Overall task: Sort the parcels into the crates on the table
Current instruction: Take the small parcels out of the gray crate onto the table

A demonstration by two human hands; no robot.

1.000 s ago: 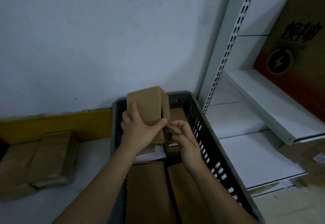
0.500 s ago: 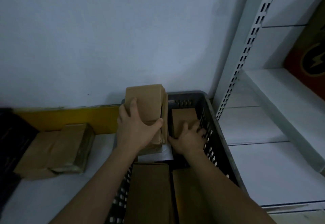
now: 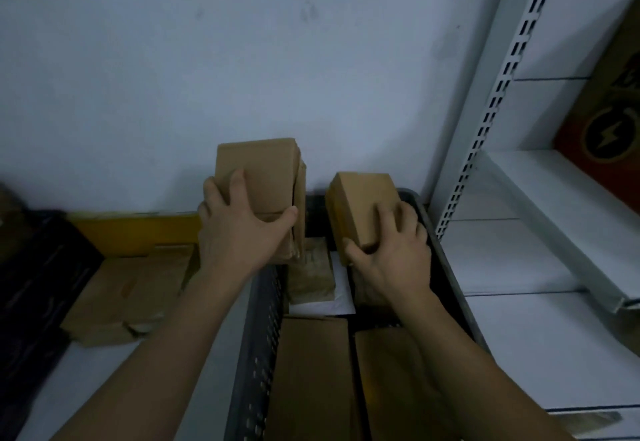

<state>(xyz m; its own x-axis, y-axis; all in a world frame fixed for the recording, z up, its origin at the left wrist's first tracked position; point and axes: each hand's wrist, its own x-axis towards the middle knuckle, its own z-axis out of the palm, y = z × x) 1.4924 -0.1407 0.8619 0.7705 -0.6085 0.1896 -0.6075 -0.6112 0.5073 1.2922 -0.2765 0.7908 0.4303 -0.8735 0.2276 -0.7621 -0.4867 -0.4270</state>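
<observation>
A grey slotted crate [image 3: 258,347] stands against the wall with several brown cardboard parcels in it. My left hand [image 3: 242,232] grips an upright brown parcel [image 3: 258,172] over the crate's far left corner. My right hand [image 3: 391,257] holds a smaller brown parcel [image 3: 360,203], lifted and tilted over the crate's far right corner. Between my hands a small parcel [image 3: 311,274] lies on a white one [image 3: 322,305]. Two large parcels [image 3: 311,378] fill the near part of the crate.
Flat brown parcels [image 3: 128,295] lie on the white table left of the crate. A black crate [image 3: 34,281] sits at the far left. White metal shelving [image 3: 540,218] rises on the right, with a brown and red carton [image 3: 606,121] on a shelf.
My right hand has closed on the small parcel at the crate's far right and lifted it up. My left hand keeps holding its upright parcel. The view has shifted to the left.
</observation>
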